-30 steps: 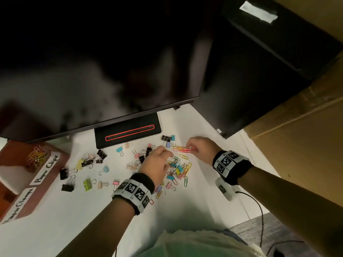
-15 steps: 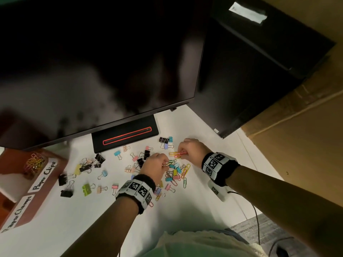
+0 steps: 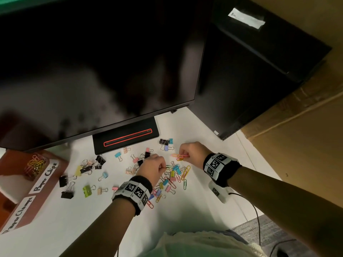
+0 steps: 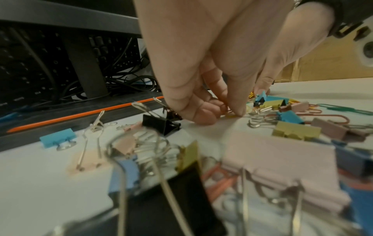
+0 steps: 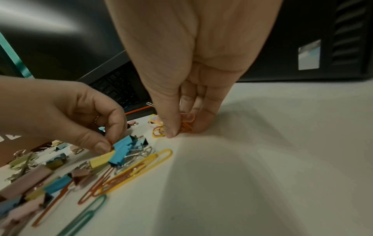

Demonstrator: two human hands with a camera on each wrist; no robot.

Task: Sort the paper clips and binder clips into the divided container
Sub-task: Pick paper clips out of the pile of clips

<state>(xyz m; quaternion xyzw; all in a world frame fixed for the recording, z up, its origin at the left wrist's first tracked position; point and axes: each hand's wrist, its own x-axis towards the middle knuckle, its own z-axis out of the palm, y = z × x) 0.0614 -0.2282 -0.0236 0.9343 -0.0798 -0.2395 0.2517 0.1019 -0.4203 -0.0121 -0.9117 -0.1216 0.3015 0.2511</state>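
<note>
Coloured paper clips and binder clips (image 3: 172,175) lie scattered on the white desk (image 3: 196,210). My right hand (image 3: 181,154) pinches a small bunch of orange and pink paper clips (image 5: 186,124) just above the desk, at the pile's far right edge. My left hand (image 3: 164,166) is low over the pile, thumb and forefinger pinching a small yellow clip (image 4: 232,115) beside a blue binder clip (image 5: 123,150). The brown divided container (image 3: 46,186) stands at the far left, labelled "Paper Clips" and "Paper Clamps"; several paper clips (image 3: 35,165) lie in its far compartment.
A large dark monitor (image 3: 104,71) overhangs the desk's back; its black base (image 3: 126,136) has a red outline. A black computer tower (image 3: 250,80) and cardboard (image 3: 300,145) stand at the right. More binder clips (image 3: 66,188) lie between pile and container. A cable (image 3: 258,219) trails off the near right edge.
My right hand has drawn slightly left toward the pile, still holding its paper clips. My left hand has stayed over the pile, fingers pinching.
</note>
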